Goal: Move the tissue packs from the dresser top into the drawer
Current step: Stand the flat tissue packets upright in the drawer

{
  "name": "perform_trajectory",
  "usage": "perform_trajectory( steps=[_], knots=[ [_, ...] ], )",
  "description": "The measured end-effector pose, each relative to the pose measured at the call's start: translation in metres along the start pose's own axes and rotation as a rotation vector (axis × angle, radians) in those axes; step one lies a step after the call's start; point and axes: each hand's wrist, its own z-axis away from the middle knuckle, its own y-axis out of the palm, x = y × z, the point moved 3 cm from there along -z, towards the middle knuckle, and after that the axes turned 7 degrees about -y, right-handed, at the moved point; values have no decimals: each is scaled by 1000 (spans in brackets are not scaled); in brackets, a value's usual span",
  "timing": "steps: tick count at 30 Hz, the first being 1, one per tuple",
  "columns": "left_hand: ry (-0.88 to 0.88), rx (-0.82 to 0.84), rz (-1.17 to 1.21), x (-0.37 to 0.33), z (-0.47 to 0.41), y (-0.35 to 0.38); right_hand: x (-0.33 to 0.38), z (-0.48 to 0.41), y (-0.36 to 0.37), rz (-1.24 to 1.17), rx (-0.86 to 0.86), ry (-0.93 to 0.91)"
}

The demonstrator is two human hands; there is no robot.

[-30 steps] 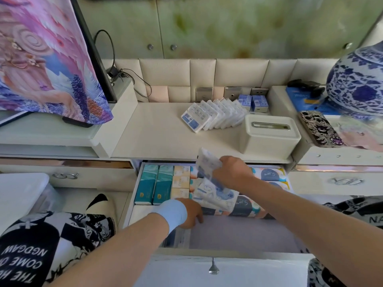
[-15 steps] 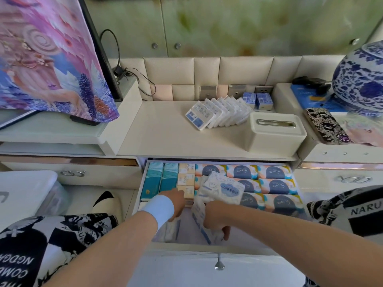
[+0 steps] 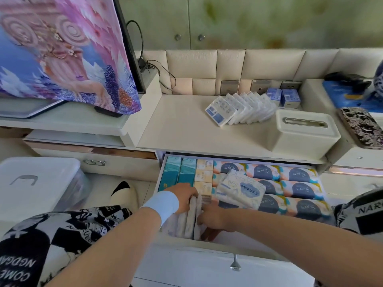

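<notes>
The bench (image 3: 182, 129) of the dresser runs across in front of me, and the open drawer (image 3: 207, 250) sits pulled out just under its front edge, close enough that I can drop things straight down into it. Most of the drawer floor is filled with orange-and-navy packs (image 3: 298, 189) laid flat in tidy rows, with teal packs (image 3: 178, 172) along the left wall, so the only room I can see is the front left corner.

A white tissue box (image 3: 304, 133) stands at the right of the bench. Just beside it, towards the back, the row of tissue packs (image 3: 238, 108) leans like fallen dominoes, waiting to be moved. By my reckoning the job is only partly done.

One loose pack (image 3: 240, 191) lies tilted on top of the flat packs in the drawer, set down within easy reach, I'd guess until a slot is ready.

In the front left corner the upright packs (image 3: 190, 216) stand on edge, which fits more into the narrow gap than laying them flat. My left hand (image 3: 184, 195) lies over their top edges, fingers bent down on them to stop them toppling. My right hand (image 3: 211, 220) is pressed against the right face of that stack, squeezing it leftwards. Whether those fingers wrap a pack or only push, I cannot tell. The two hands sit close together with the stack between them.
</notes>
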Motion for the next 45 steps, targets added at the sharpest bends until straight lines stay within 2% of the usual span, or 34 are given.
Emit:
perform_trajectory(
  steps=[2,4,7,9,10,12,15,17,19,21,23,25,27,29,31,32,34,36,38,41,45],
  knots=[
    [-35,7,-59,-2,-1,-2,2,-3,-1,3,-93,-71],
    [-31,-92,-119,-6,-2,-9,1,-3,3,-13,-134,-141],
    [57,-169,-83,-16,-3,-13,1,2,6,24,-27,-126],
    [53,-87,-119,-20,-5,-6,6,7,-4,290,-22,-169],
    [10,-51,-134,-20,-7,-2,11,10,-12,469,-89,-218],
    [-71,-18,-153,-20,-11,1,24,19,-32,751,-296,-296],
    [-66,-3,-263,-26,-14,-3,34,32,-63,924,-579,-354],
    [-43,4,-325,-31,-16,-4,27,32,-82,1077,-653,-277],
    [-34,10,-386,-34,-17,-3,10,31,-99,1154,-614,-99],
    [-4,3,-470,-37,-19,-3,-6,31,-113,1092,-543,-16],
    [42,-4,-555,-42,-20,-3,-15,32,-120,1033,-481,-53],
    [57,9,-576,-45,-22,-1,-14,36,-124,1076,-469,-89],
    [63,33,-571,-47,-24,1,-10,42,-125,1122,-524,-104],
    [57,54,-562,-48,-23,2,-1,52,-125,1115,-658,-167],
    [52,59,-541,-47,-21,0,11,62,-119,942,-676,-282],
    [46,60,-516,-46,-20,-2,18,65,-113,791,-601,-317],
    [14,67,-430,-45,-17,-4,23,67,-94,536,-358,-265],
    [-29,57,-301,-41,-14,-6,18,66,-71,423,-148,-150],
    [-39,50,-184,-37,-11,-5,4,59,-51,365,-23,-46],
    [-51,41,-54,-28,-9,-4,-14,40,-31,281,-73,53],
    [-31,-10,-14,-21,-3,-4,-21,13,-17,86,-202,-7]
  ],
)
